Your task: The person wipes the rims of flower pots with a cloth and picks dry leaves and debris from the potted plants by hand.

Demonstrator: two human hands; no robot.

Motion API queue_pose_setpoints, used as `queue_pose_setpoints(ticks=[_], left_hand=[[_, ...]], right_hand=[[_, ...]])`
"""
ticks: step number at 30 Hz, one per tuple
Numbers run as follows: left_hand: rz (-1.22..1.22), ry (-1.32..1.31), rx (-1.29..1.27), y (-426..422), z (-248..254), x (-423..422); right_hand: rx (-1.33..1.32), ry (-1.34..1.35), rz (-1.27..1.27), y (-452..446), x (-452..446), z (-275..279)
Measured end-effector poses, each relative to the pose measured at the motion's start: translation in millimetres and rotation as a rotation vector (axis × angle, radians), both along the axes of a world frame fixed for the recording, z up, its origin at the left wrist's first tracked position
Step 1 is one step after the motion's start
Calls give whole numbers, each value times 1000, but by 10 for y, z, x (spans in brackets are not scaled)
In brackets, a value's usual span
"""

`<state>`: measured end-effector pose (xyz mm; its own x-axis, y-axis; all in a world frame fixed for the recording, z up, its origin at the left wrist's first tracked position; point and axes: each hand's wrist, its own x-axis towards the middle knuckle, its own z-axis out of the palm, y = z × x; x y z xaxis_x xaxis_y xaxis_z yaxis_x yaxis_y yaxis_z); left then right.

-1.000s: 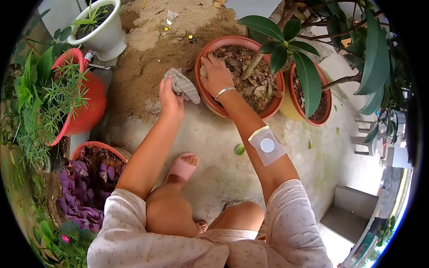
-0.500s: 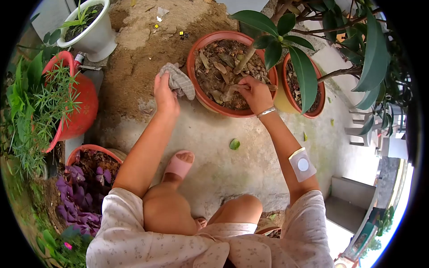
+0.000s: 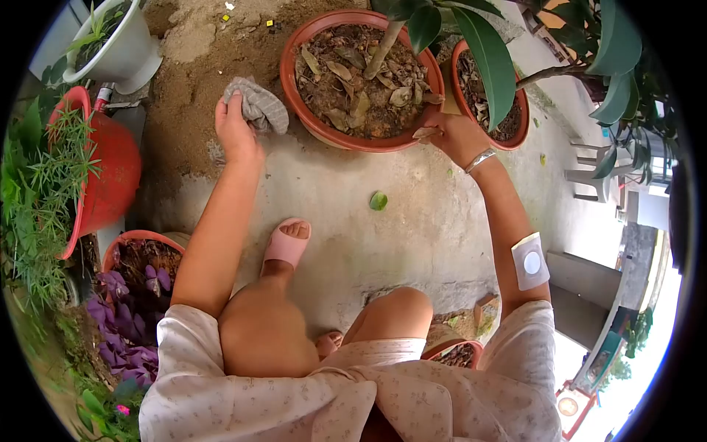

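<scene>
A crumpled grey striped cloth (image 3: 265, 108) is in my left hand (image 3: 239, 134), whose fingers close around it left of a large terracotta-coloured pot (image 3: 352, 142). Dry brown leaves (image 3: 359, 109) cover much of the soil in that pot, around a plant stem (image 3: 385, 50). At the pot's front right rim is my right hand (image 3: 462, 140), wearing a silver bracelet (image 3: 480, 160). Its thumb and fingers pinch what looks like a dry leaf (image 3: 425, 133); the other fingertips are partly hidden.
Another terracotta-coloured pot (image 3: 521, 121) stands to the right under broad green leaves (image 3: 482, 62). On the left are a white pot (image 3: 132, 62), a red pot (image 3: 118, 169) and a purple-leaved plant (image 3: 125, 324). A green leaf (image 3: 378, 200) lies on the concrete.
My right hand has moved from over the soil to the right rim, with a dry leaf in its fingers. My left hand keeps the cloth. The view has shifted.
</scene>
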<state>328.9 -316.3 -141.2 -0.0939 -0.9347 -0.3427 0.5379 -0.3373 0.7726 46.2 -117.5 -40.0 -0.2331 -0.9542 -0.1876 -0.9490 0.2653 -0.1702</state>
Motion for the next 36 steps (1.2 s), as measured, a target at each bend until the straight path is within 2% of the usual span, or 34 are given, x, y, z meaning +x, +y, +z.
queue_pose_setpoints(ticks=[3, 5, 9, 10, 13, 16, 18, 25, 29, 35, 36], left_hand=[[18, -1, -45, -21, 23, 0], [14, 26, -15, -9, 20, -21], [20, -21, -29, -11, 31, -49], [12, -39, -35, -6, 39, -52], [10, -50, -45, 6, 14, -62], [21, -28, -44, 8, -19, -62], [25, -17, -34, 17, 7, -65], [40, -5, -14, 25, 51, -88], [14, 19, -35, 21, 19, -132], [29, -19, -45, -5, -2, -110], [27, -3, -57, -16, -17, -98]], right_hand=[[566, 43, -70, 185, 76, 283], [627, 121, -143, 236, 163, 289], [124, 175, -155, 5, 312, 60], [-39, 44, -110, -104, 415, 34], [-33, -94, -110, -500, 728, -16], [-49, -83, -92, -730, 940, -185], [-116, 43, -154, -802, 1018, -301], [-76, 38, -165, -890, 919, -353], [-260, -29, -129, -824, 689, -461], [-467, -90, -93, -395, 214, -112], [-324, -7, -136, -272, 111, -6]])
